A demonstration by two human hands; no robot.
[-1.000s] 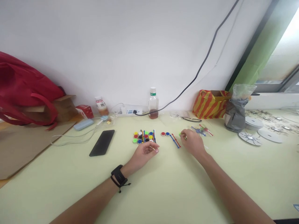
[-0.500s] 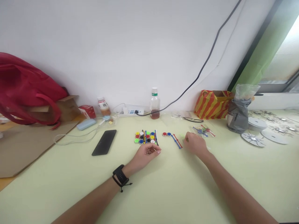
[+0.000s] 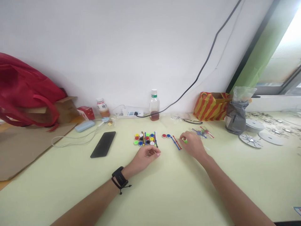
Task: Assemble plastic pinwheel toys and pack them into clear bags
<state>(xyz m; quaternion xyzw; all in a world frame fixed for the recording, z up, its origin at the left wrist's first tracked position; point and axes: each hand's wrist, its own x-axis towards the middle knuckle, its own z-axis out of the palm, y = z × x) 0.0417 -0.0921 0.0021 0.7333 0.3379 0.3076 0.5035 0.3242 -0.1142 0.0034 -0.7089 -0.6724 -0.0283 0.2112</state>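
Observation:
My right hand [image 3: 192, 143] has its fingers curled round a small bright green disc [image 3: 185, 141], low over the table. Just left of it lie a red arrow-shaped stick [image 3: 176, 142] and a blue arrow-shaped stick [image 3: 175, 143], side by side. A red disc [image 3: 164, 136] and a blue disc [image 3: 168, 136] sit next to each other beyond them. My left hand [image 3: 145, 157] rests closed, thumb and fingertips together; whether something is between them cannot be made out. Beyond it, several coloured discs [image 3: 136, 138] stand in rows with thin arrow-shaped sticks [image 3: 144, 138] among them.
A clear packet of coloured sticks [image 3: 203, 132] lies beyond my right hand. To the left is a black phone [image 3: 103, 144]. A bottle [image 3: 154, 105] stands by the wall. At right are a striped bag [image 3: 209, 106], a grey bag [image 3: 237, 117] and white discs [image 3: 250, 141].
My right hand has shifted slightly left towards the arrow-shaped sticks, and the green disc now shows at its fingers. The whole view has moved slightly; my left hand keeps its closed pose.

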